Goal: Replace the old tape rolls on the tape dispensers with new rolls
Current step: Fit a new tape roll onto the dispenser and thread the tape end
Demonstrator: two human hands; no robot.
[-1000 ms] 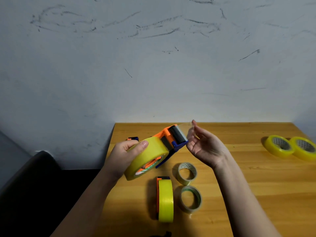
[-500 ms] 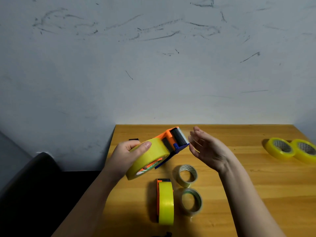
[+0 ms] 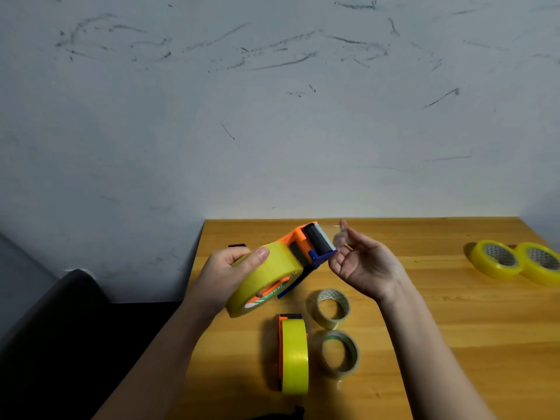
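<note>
My left hand grips a fat yellow tape roll mounted on an orange and blue tape dispenser, held tilted above the table. My right hand is palm up just right of the dispenser's cutter, its fingertips pinching a thin clear tape end. A second dispenser with a yellow roll stands on edge in front. Beside it lie two nearly used-up rolls. Two fresh yellow rolls lie at the far right.
Everything sits on a wooden table pushed against a scuffed white wall. A dark chair back is at the left, beyond the table's left edge. A small dark item peeks out behind my left hand.
My right hand's fingers have curled from straight to pinching at the cutter end. The dispenser in my left hand has barely moved.
</note>
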